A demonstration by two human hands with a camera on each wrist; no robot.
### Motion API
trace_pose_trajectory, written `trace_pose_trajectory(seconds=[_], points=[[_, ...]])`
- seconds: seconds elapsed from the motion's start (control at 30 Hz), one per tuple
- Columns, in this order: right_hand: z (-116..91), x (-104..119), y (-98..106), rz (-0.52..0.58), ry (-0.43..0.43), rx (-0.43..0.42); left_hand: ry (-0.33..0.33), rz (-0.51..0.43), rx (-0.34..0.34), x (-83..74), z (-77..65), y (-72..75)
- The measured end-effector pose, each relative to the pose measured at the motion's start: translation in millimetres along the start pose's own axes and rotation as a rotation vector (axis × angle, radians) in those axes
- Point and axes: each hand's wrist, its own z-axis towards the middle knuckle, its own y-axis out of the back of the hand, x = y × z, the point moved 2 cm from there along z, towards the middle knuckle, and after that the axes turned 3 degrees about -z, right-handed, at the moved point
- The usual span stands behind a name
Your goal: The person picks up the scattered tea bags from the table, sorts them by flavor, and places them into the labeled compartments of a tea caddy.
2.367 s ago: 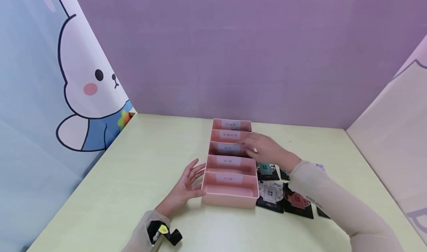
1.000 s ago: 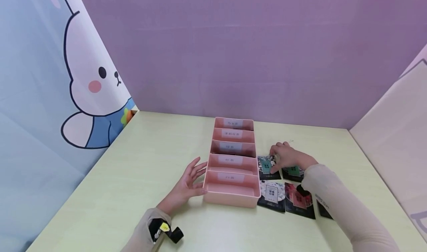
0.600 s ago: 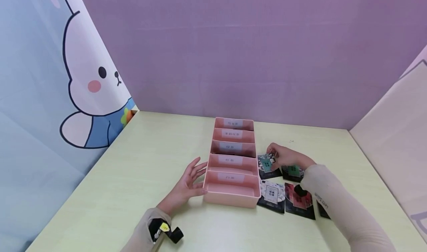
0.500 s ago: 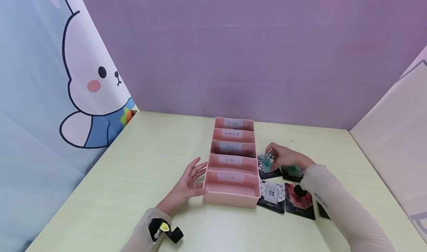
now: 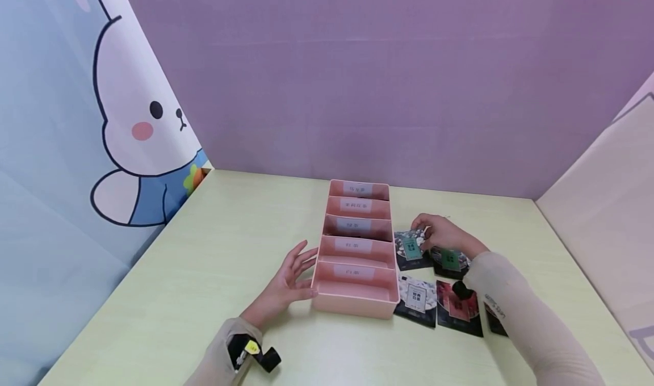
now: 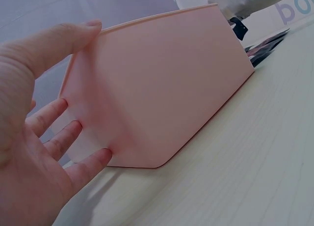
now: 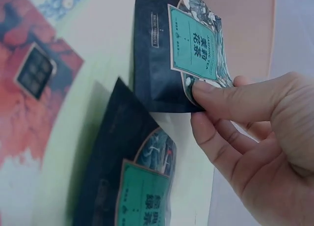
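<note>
The right hand (image 5: 443, 233), right of the frame's centre, pinches the jasmine tea sachet (image 7: 189, 44), apparently mid-pickup and needing a clear lift, while the left hand (image 5: 282, 290), fingers spread, touches the pink divided box (image 5: 353, 307).

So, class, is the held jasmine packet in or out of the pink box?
Out: the right hand pinches the jasmine packet beside the pink box.

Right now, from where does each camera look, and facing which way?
Head: on the head, facing forward, down at the box and tea packets; left grip, right grip and sleeves show.
Left wrist: worn there, facing the box's outside; left grip, right sleeve show.
Right wrist: worn there, facing the jasmine packet; right grip shows.
Head and right wrist share the jasmine packet.
</note>
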Motion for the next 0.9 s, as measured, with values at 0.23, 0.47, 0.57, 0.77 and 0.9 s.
trace_pose_trajectory(seconds=[0.23,0.47,0.57,0.77,0.9], points=[[-2.4,3.8,7.2,-0.038,-0.017,-0.025,-0.008,-0.009,-0.002,-1.7,-0.7,-0.2],[-4.8,11.3,16.1,-0.07,0.022,-0.039,-0.01,-0.009,0.003,-2.5,-1.1,-0.3],[-5.5,15.1,21.4,-0.066,0.01,-0.053,-0.014,-0.008,0.006,-1.5,-1.1,0.1],[-9.2,27.1,33.7,-0.087,0.007,-0.11,-0.034,0.002,0.02,-1.2,-1.3,0.4],[-13.5,35.9,40.4,-0.115,0.006,-0.148,-0.017,-0.003,0.013,-2.8,-2.5,0.7]])
